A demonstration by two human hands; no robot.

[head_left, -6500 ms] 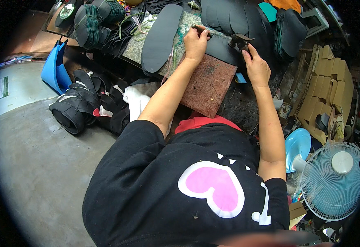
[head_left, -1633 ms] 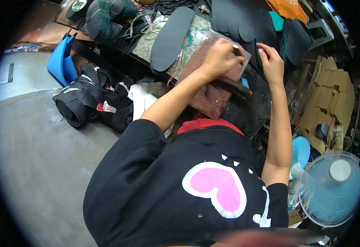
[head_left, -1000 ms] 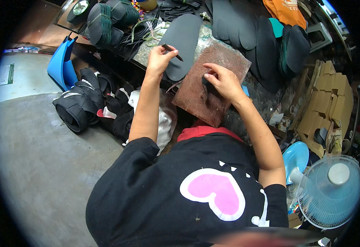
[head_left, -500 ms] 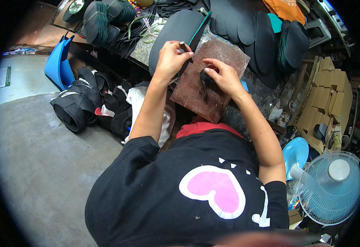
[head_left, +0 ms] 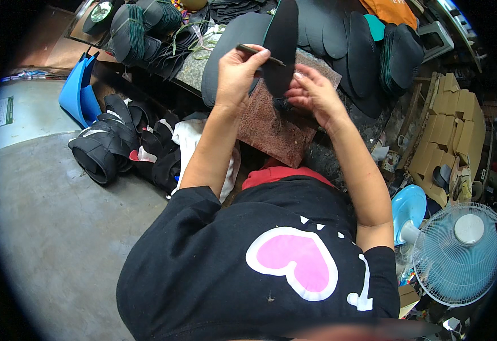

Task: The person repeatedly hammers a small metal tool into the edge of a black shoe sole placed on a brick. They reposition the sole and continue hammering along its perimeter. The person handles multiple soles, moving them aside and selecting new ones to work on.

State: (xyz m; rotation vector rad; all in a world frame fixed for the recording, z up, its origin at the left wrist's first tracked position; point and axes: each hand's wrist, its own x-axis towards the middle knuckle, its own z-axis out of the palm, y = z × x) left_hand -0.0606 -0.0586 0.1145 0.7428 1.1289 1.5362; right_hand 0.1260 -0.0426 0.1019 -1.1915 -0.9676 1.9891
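A black shoe sole [head_left: 281,42] stands raised and tilted between my hands, over a reddish-brown rough board [head_left: 274,131]. My left hand [head_left: 237,77] is closed around a slim dark rod-like tool [head_left: 249,50], whose tip crosses the sole's face. Its lower fingers reach the sole's left edge, partly hidden. By the sole's lower right edge is my right hand [head_left: 316,96], fingers loosely bent and apart; whether they touch the sole is unclear. Just beneath the sole, a small dark piece [head_left: 282,106] lies on the board, its shape hard to make out.
Large black soles [head_left: 231,45] and overlapping sole pieces [head_left: 362,62] cover the bench. Tied sole bundles [head_left: 128,34] stand at far left, another [head_left: 402,54] at right. Black footwear parts [head_left: 103,145] lie on my left. A fan [head_left: 456,253] and cardboard boxes [head_left: 450,131] are on my right.
The black sole has come up between my hands above the board. My right hand has let go of the small dark piece and moved slightly right. The rod in my left hand has turned.
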